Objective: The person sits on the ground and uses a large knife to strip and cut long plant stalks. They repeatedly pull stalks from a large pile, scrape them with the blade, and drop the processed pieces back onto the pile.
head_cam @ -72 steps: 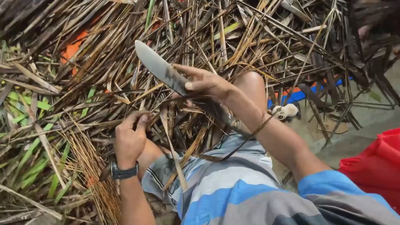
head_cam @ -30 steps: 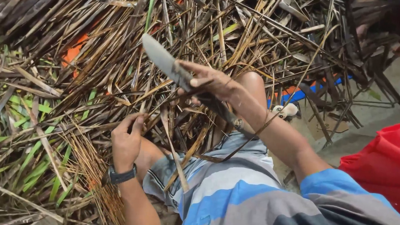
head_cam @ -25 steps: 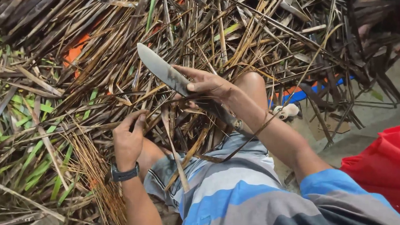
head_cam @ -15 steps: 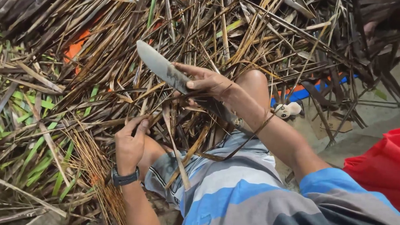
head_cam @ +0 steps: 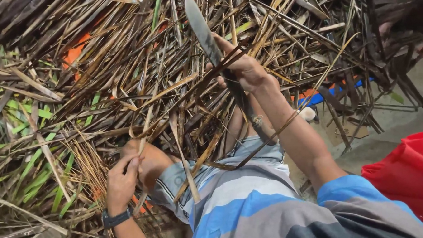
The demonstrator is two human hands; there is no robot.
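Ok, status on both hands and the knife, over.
Right hand grips knife, blade raised. Left hand pinches a leaf strip. Dry leaves heaped all round.

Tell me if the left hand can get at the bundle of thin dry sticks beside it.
Probably yes. The left hand pinches a leaf strip, and the thin dry sticks lie just to its side with nothing over them; it would likely have to let go of the strip first.

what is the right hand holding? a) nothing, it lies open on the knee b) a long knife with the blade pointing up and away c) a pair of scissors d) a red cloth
b: the right hand is closed around the handle of a long knife, whose grey blade points up and away over the heap of dry leaf strips.
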